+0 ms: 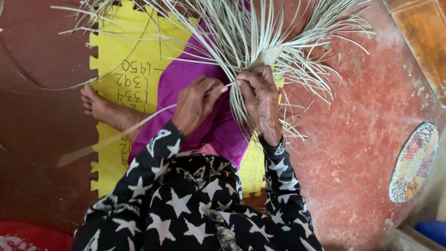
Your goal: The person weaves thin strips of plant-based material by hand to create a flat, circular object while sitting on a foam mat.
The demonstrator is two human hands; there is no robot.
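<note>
While the right hand [261, 100] clamps the bundle of pale strips [241, 42] just below the small woven patch [268, 55], the left hand [197, 104] pinches one strip [139, 122] between thumb and fingertips, its long tail trailing left over the yellow foam mat [118, 56] and bare foot [100, 107]. Both hands are closed over the work, which sits above the purple skirt [186, 79]. To weave well, I would judge: keep the bundle gripped tight so the patch stays firm, and draw the strip flat, without twist. No container shows; a round patterned fan [413, 162] lies on the red floor [362, 139].
</note>
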